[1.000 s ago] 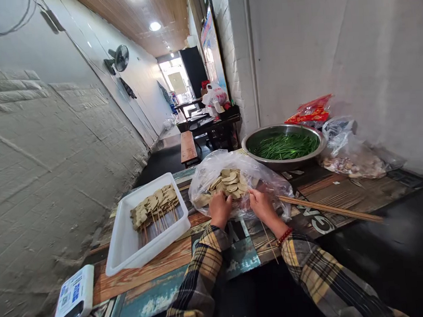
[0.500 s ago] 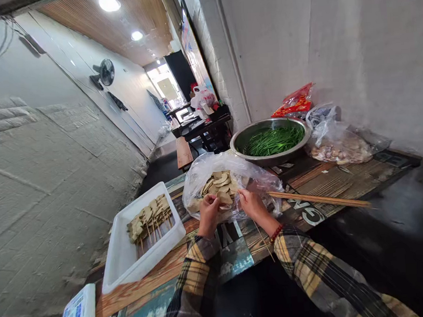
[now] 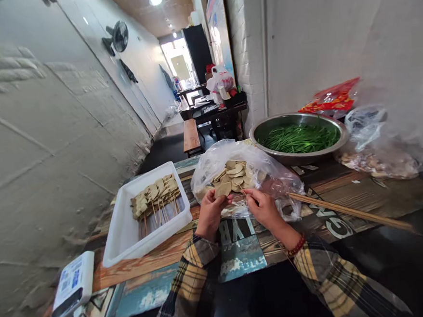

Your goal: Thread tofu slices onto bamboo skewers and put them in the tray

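My left hand (image 3: 210, 214) pinches a flat, round tan slice (image 3: 223, 190) between thumb and fingers, over the near edge of a clear plastic bag (image 3: 211, 161). Inside the open bag lies a pile of similar slices (image 3: 238, 170). To the right, my right hand (image 3: 265, 209) is closed around a thin wooden skewer (image 3: 241, 190); its tip shows just above the fingers, apart from the slice, and its shaft runs back under the wrist. On the left, a white plastic tray (image 3: 111, 252) holds several skewers threaded with slices (image 3: 159, 188).
A bundle of bare skewers (image 3: 349, 210) lies right of the bag. Behind it stands a metal bowl (image 3: 302, 158) of green stalks (image 3: 300, 138), beside bagged food (image 3: 381, 161) and a red packet (image 3: 332, 97). A white boxy device (image 3: 71, 286) sits at the table's (image 3: 144, 288) left end.
The view has shifted, so the bowl and loose skewers sit farther right. My right hand has turned, its skewer tip now showing clearly. My left hand still pinches a slice.
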`<state>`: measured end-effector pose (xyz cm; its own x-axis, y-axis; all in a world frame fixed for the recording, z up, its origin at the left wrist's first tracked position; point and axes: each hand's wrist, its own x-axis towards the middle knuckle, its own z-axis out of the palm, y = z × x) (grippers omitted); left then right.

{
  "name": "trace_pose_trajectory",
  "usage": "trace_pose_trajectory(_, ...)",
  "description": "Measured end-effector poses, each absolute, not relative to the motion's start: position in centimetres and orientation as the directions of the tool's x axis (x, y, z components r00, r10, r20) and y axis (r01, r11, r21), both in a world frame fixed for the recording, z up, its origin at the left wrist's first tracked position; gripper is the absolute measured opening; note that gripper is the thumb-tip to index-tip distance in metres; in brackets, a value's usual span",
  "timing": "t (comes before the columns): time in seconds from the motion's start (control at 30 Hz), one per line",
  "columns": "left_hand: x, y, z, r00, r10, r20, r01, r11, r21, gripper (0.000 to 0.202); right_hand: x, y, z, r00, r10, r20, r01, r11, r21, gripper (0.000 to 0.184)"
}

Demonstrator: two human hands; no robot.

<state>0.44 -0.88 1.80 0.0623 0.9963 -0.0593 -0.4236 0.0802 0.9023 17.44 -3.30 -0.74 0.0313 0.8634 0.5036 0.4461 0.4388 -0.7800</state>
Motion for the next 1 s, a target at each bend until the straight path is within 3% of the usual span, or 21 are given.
trace_pose_trajectory(0.33,0.7,-1.1,1.6,0.145,0.986,-0.082,-0.471,0.141,0.871,0.037,16.2,-5.2,-1.4,-0.149,0.859,0.489,0.440,0.500,-0.745,0.039)
trace_pose_trajectory(0.57,0.6,-0.9,1.1,0.056,0.996,-0.069,-0.426,0.087,0.901,0.029,16.1,-4.7,-1.0,-0.205,0.844,0.496,0.417,0.534,-0.736,0.038)
trace_pose_trajectory(1.0,0.7,-1.0,1.3,0.022,0.999,-0.032,-0.371,0.038,0.928,0.021,16.2,-4.5,-1.4,-0.209,0.875,0.437,0.437,0.483,-0.759,0.038)
